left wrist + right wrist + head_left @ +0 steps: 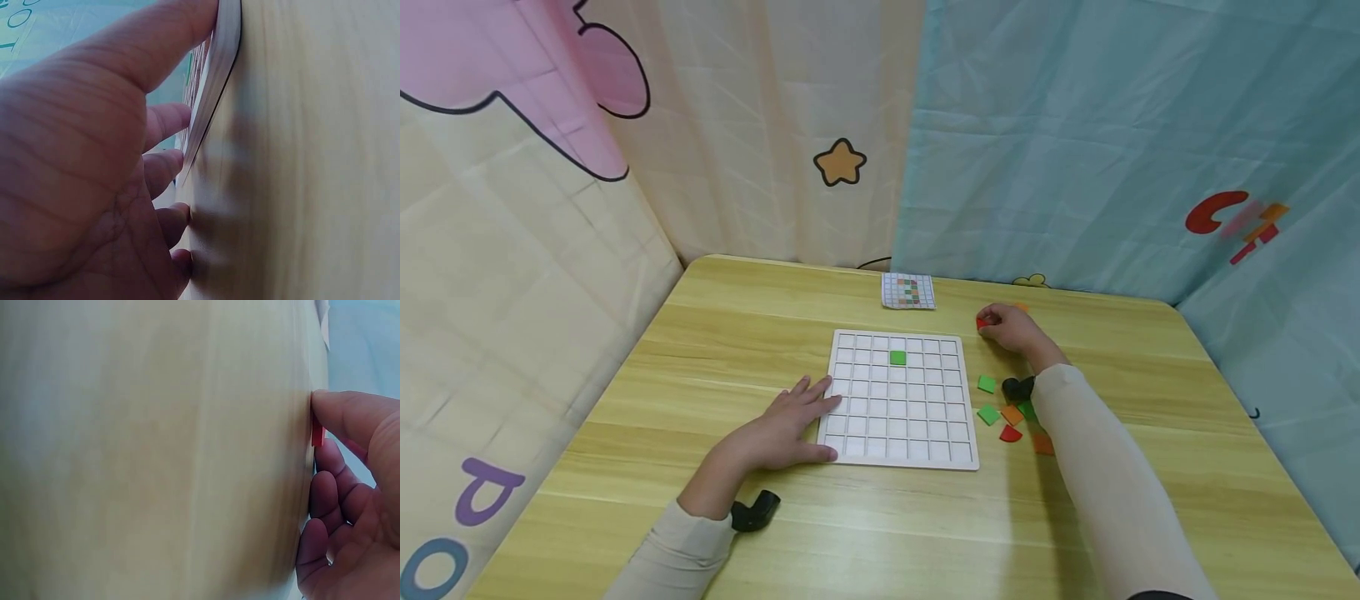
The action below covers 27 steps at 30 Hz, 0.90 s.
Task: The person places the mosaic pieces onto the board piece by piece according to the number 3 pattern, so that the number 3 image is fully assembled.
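Note:
My left hand (786, 425) is spread over the left edge of a white grid board (898, 429), fingertips and thumb on its rim. The left wrist view shows that hand (94, 169) beside the board's side (215, 81). A green square tile (898, 357) sits in one cell of the board's second row from the far edge. To the right of the board, my right hand (1013, 327) pinches a small red tile (981, 323) down at the tabletop. In the right wrist view the red tile (318, 432) shows by the thumb, the other fingers curled.
A small printed card with a coloured grid pattern (908, 292) lies behind the board. Loose green tiles (987, 383), orange tiles (1012, 415) and a red rounded piece (1011, 434) lie right of the board, partly under the right forearm. Another orange piece (1022, 307) lies behind the right hand.

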Tool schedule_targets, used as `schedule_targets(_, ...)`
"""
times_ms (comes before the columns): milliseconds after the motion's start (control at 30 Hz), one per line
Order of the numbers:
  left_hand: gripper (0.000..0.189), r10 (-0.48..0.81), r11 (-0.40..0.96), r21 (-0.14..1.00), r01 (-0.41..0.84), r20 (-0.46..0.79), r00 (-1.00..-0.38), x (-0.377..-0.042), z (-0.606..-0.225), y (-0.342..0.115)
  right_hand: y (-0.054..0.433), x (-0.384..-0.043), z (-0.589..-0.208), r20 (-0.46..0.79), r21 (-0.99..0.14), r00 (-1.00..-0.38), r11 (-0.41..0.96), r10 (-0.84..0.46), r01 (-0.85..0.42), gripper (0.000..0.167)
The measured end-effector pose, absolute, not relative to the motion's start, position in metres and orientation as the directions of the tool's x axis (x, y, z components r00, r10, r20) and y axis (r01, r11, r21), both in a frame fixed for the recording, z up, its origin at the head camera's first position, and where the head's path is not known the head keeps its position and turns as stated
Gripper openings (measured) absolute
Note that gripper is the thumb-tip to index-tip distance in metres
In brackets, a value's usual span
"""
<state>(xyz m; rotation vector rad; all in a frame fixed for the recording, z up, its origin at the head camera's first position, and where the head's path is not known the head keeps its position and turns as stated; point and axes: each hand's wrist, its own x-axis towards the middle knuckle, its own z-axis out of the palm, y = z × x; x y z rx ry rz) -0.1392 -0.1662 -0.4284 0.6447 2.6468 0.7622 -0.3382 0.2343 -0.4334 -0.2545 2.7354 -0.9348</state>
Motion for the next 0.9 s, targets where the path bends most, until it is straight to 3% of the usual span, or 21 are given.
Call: schedule_targets(900, 0.08, 0.503, 0.751, 0.567, 0.337, -0.162, -0.849, -0.1393, -0.4277, -0.1663, 0.2332, -0.3396, -0.434, -0.156, -0.589, -0.962, 0.803, -0.226, -0.093, 0.024)
